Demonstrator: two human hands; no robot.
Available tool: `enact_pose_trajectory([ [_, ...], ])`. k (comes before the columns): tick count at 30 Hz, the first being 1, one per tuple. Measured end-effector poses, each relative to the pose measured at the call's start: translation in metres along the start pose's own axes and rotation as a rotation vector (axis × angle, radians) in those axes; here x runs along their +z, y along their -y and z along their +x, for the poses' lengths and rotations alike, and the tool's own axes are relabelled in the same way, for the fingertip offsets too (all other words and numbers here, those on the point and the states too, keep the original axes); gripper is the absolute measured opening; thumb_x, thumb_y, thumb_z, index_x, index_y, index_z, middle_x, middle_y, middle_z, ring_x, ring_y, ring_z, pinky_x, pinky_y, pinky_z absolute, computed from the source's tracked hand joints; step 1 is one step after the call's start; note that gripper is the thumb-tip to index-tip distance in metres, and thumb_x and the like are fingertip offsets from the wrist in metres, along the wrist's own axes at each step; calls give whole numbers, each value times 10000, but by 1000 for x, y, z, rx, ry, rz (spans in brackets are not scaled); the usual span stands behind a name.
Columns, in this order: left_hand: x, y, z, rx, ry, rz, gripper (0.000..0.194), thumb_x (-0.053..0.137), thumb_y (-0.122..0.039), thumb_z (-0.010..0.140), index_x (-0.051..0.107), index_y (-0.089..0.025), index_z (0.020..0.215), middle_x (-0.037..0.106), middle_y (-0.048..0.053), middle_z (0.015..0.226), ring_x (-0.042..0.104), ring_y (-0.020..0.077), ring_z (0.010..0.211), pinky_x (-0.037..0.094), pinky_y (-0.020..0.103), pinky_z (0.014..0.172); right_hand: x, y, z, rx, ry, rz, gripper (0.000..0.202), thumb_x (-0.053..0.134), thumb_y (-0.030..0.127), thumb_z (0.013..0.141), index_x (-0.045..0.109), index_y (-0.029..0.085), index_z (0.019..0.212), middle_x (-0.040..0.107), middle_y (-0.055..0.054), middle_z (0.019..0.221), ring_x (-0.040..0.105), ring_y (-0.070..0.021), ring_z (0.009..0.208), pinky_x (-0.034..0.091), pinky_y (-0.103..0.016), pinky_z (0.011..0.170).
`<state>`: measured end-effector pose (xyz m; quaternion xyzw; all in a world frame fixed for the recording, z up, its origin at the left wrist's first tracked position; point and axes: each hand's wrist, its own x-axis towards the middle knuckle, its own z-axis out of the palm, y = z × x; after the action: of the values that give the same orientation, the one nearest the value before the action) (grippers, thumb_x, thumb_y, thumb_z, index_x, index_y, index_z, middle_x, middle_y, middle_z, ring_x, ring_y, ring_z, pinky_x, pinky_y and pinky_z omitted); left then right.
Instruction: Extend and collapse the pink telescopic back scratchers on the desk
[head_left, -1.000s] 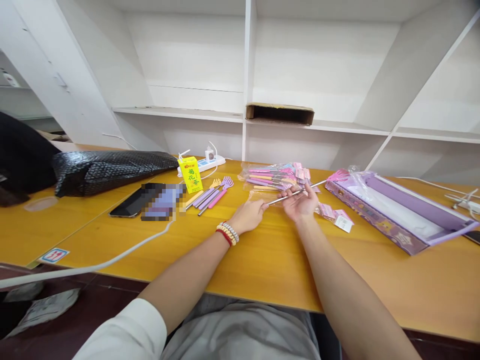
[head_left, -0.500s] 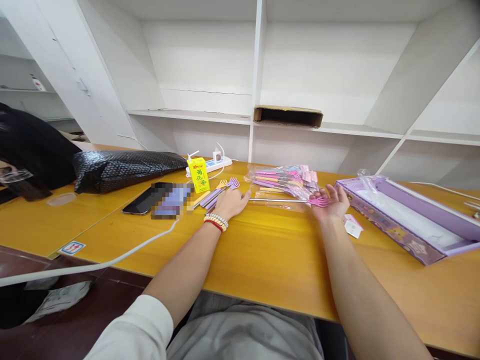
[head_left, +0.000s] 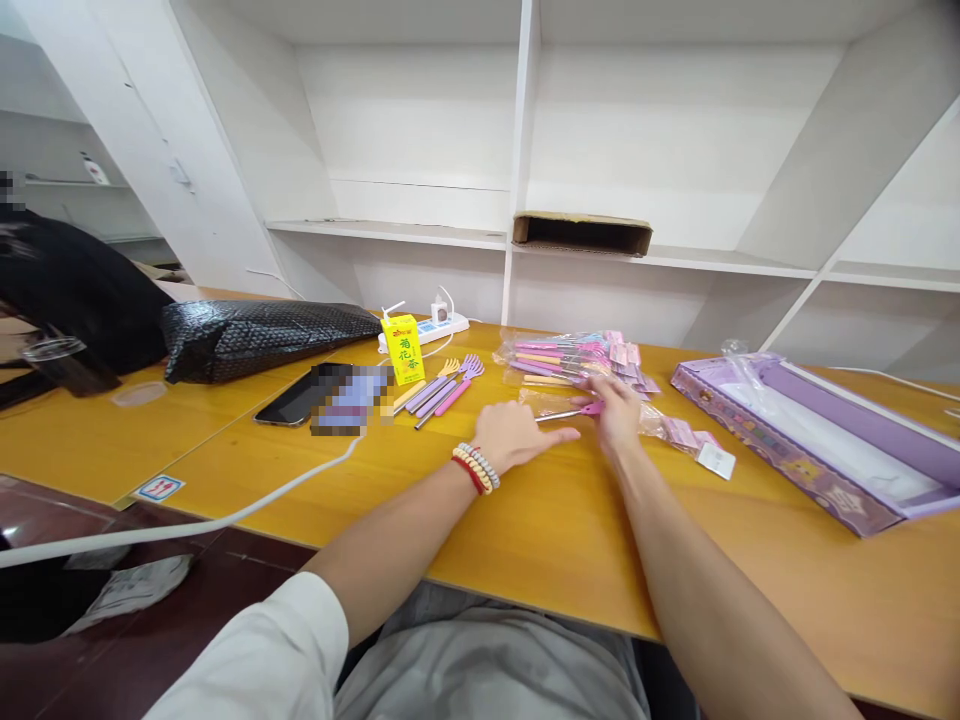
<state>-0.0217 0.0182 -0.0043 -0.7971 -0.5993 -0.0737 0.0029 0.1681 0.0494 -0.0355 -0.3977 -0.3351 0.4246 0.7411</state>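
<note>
A telescopic back scratcher with a metal rod and a pink claw head spans my two hands over the table. My left hand is closed around its handle end, thumb stretched out to the right; the handle itself is hidden. The fingers of my right hand are closed at the claw head. Left of my hands lie several loose back scratchers with yellow, purple and pink parts. Behind my right hand is a pile of bagged back scratchers. Clear wrappers with pink labels lie right of that hand.
An open purple box stands at the right. At the left are a yellow drink carton, phones, a power strip and a black bubble-wrap package. A white cable crosses the front left. Someone in black sits far left.
My hands have come closer together, and the visible rod between them is much shorter. My left hand moved right, uncovering the loose back scratchers; my right hand moved left and its fingers closed in.
</note>
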Motion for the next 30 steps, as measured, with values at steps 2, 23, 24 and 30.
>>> enact_pose_trajectory([
  [2, 0, -1, -1, -11, -4, 19, 806, 324, -830, 666, 704, -141, 839, 677, 173, 803, 648, 304, 806, 464, 369, 709, 12, -7, -11, 44, 85, -28, 240, 707, 298, 634, 653, 183, 838, 690, -16, 798, 616, -142, 480, 452, -246, 381],
  [23, 6, 17, 5, 229, -33, -105, 531, 246, -573, 886, 563, -204, 1101, 675, 93, 890, 634, 253, 835, 450, 339, 715, 11, -4, -8, 8, 194, 48, 573, 449, 691, 731, 603, 237, 1045, 611, -82, 1157, 648, -219, 845, 499, -315, 584],
  [24, 6, 15, 3, 270, -19, -119, 493, 247, -534, 901, 552, -214, 1119, 676, 87, 896, 634, 250, 829, 449, 340, 713, 11, -4, -7, -12, 197, 33, 584, 435, 694, 738, 594, 244, 1074, 590, -82, 1195, 639, -224, 884, 497, -320, 602],
  [30, 9, 3, 1, 306, -52, -186, 318, 376, -374, 889, 630, -219, 1001, 659, 79, 968, 611, 222, 896, 447, 323, 782, 11, -10, -6, -145, 180, -145, 560, 411, 677, 762, 553, 265, 1113, 546, -62, 1220, 568, -206, 1017, 467, -335, 751],
])
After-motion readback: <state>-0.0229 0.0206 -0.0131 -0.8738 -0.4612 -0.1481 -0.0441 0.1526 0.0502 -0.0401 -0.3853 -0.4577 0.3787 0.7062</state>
